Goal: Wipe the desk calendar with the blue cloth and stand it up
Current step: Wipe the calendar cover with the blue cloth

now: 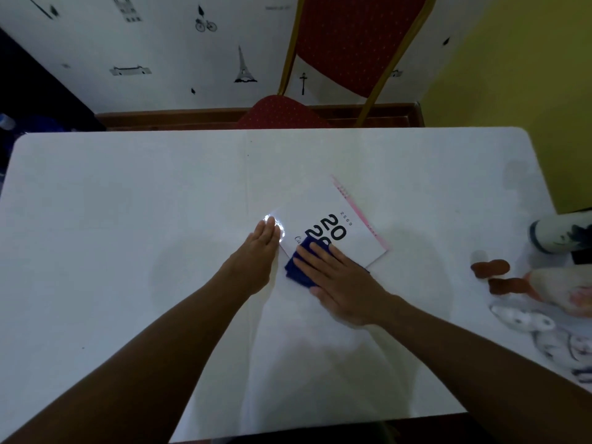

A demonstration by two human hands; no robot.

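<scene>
A white desk calendar (333, 216) with black "20" numerals and a pink spiral edge lies flat on the white table (128, 219), turned at an angle. My right hand (339, 280) presses flat on a folded blue cloth (299, 265) that covers the calendar's near corner and part of the numerals. My left hand (259, 248) lies flat with fingers together, its fingertips on the calendar's left corner. Neither hand is curled around anything; the cloth sits under the right palm and fingers.
A red chair (352, 43) with a gold frame stands behind the table's far edge. At the right edge are a white cylinder-like object (560, 232), two brown pieces (493, 274) and pale patterned items (560, 331). A patterned white wall is beyond.
</scene>
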